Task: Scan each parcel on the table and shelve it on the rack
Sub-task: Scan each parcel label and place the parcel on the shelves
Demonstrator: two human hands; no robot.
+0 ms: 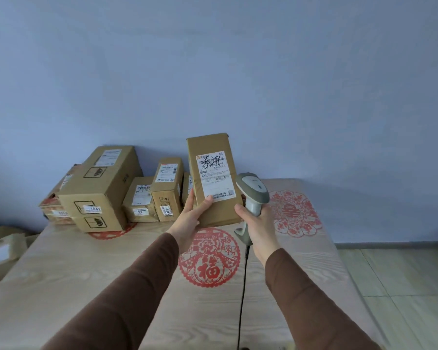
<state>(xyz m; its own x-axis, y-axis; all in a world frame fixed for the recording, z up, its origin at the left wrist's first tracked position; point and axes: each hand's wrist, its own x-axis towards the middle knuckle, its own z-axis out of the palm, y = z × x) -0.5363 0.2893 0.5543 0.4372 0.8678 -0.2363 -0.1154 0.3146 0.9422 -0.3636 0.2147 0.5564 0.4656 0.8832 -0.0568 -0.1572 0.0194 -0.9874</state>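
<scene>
My left hand [191, 214] grips a tall brown cardboard parcel [210, 152] by its lower left corner and holds it upright above the table, its white shipping label facing me. My right hand [257, 224] grips the handle of a grey barcode scanner [252, 190], whose head sits right beside the parcel's lower right edge. Several more parcels stand at the back left of the table: a big box [104, 188], a medium box [167, 188] and a small one [138, 200].
The light wooden table [86, 274] bears red paper-cut decorations. The scanner's black cable [243, 286] hangs down toward me. More cardboard [3, 248] lies off the table's left edge. Tiled floor [402, 274] lies to the right, and a blue wall stands behind.
</scene>
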